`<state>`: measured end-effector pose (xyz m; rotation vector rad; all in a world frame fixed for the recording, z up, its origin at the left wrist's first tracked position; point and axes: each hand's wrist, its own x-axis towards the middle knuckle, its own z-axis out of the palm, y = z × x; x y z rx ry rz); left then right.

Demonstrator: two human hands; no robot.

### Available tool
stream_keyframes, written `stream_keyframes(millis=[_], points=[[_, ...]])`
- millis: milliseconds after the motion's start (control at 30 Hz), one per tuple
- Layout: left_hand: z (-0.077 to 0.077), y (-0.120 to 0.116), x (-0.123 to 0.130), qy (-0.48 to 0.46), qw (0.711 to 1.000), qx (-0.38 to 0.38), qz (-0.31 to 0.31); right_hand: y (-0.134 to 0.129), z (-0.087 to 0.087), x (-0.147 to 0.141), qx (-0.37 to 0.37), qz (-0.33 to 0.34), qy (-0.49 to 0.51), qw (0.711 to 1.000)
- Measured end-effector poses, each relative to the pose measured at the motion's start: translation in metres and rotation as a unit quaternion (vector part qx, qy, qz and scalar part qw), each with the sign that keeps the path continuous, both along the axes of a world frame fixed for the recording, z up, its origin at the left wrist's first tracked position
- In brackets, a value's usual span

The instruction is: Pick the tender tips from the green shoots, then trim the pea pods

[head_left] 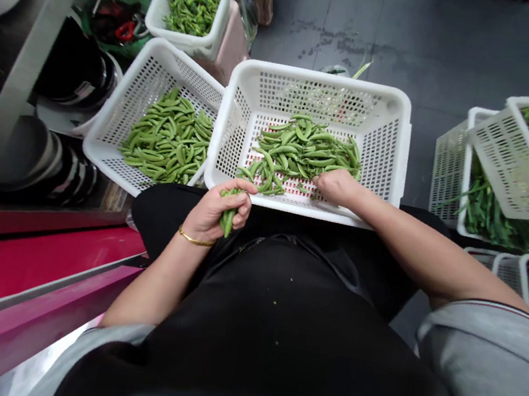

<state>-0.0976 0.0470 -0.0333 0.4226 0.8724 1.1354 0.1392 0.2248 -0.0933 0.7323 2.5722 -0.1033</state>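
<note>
My left hand (215,211) is closed around several green pea pods (227,219), just in front of the near left corner of a white perforated basket (322,82). Inside that basket lies a loose pile of pea pods (298,144), with small trimmings on its floor. My right hand (337,186) reaches in over the near rim, its fingers pinched together at the pile's near right edge. Whatever it may hold is hidden. To the left, a second white basket (108,128) is tilted and contains more pea pods (168,141).
A white tub (203,46) of leafy greens (193,3) stands behind the left basket. Stacked baskets (512,172) with greens sit at far right. A metal shelf (28,64) with stacked dishes runs along the left. Grey floor (401,18) lies beyond.
</note>
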Motion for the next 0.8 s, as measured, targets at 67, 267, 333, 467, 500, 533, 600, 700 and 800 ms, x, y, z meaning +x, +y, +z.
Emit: stream_keyframes(millis=[67,267,333,467,500,533,600,700,800], points=[[-0.002,-0.002,0.0,0.013,1.0,-0.014,0.001,0.0,0.023,0.013,0.011,-0.026,0.064,0.998],[-0.004,0.0,0.015,0.08,0.996,-0.003,-0.034,-0.014,0.1,0.036,-0.061,-0.105,0.294,0.948],[-0.005,0.01,0.022,0.125,0.992,0.016,-0.027,-0.018,0.107,0.032,-0.079,-0.125,0.347,0.926],[-0.005,0.044,0.036,0.255,0.961,0.111,-0.005,-0.02,0.102,0.016,-0.131,-0.124,0.395,0.901],[-0.005,0.052,0.038,0.274,0.952,0.132,-0.031,-0.02,0.101,0.011,-0.141,-0.117,0.4,0.898],[-0.005,0.059,0.04,0.28,0.947,0.144,-0.067,-0.02,0.101,0.007,-0.147,-0.109,0.403,0.897],[-0.005,0.068,0.043,0.263,0.945,0.143,-0.129,-0.019,0.1,0.002,-0.149,-0.1,0.404,0.897],[-0.01,0.069,0.045,0.211,0.964,0.099,-0.127,-0.017,0.095,0.003,-0.147,-0.113,0.395,0.9],[-0.017,0.061,0.045,0.146,0.984,0.028,-0.099,-0.014,0.082,0.012,-0.142,-0.154,0.385,0.899]])
